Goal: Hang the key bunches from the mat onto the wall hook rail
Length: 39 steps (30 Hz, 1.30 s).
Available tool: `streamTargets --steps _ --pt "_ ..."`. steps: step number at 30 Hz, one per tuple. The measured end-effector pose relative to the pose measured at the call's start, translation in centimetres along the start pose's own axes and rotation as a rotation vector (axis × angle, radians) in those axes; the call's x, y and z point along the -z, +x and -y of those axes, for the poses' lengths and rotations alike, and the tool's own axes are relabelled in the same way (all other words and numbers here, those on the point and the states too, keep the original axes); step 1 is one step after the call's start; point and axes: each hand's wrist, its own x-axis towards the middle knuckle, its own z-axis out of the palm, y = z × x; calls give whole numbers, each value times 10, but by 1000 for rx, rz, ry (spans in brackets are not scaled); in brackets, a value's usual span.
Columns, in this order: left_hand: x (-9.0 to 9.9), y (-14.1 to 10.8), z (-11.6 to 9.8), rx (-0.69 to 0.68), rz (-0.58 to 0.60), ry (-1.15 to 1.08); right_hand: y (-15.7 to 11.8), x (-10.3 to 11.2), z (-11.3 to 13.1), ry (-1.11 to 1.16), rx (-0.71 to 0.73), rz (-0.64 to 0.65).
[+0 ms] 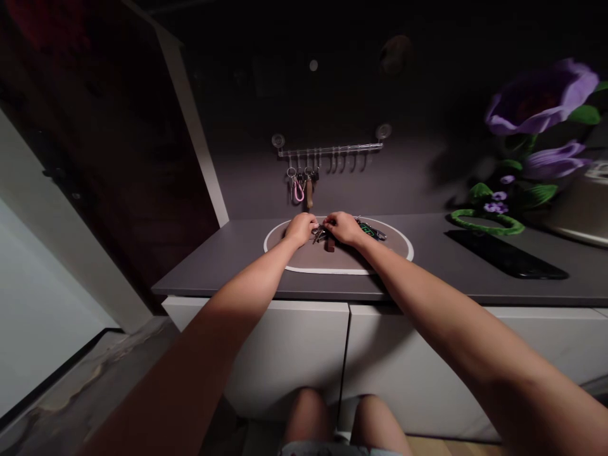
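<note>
Both my hands meet over an oval mat (304,263) with a white rim on the counter. My left hand (301,228) has its fingers pinched at the left side of a small bunch of keys (319,235). From the right, my right hand (342,228) closes its fingers on the same bunch. A short brown tag (331,244) hangs below the right fingers. Beside that hand, on the mat, lie more dark keys or trinkets with a green-marked piece (367,230). My fingers partly hide the bunch.
A clear hook rail (332,150) on the wall carries several hanging keys, a pink carabiner (299,190) among them. To the right are a black phone (506,253), a green ring (487,221) and purple fabric flowers (541,101). White cabinet doors (289,354) stand below the counter.
</note>
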Motion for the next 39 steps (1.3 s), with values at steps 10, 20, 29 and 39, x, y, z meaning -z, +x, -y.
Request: streamTargets --steps 10,20,29,39 --pt "11 -6 -4 -12 -63 -328 1 0 -2 42 49 -3" --pt "7 -3 -7 296 -85 -1050 -1 5 1 417 -21 -109" --pt "10 -3 -9 302 -99 -1265 -2 8 6 799 -45 -120" --pt "7 -2 -7 248 -83 -1360 -3 6 6 985 -40 -129"
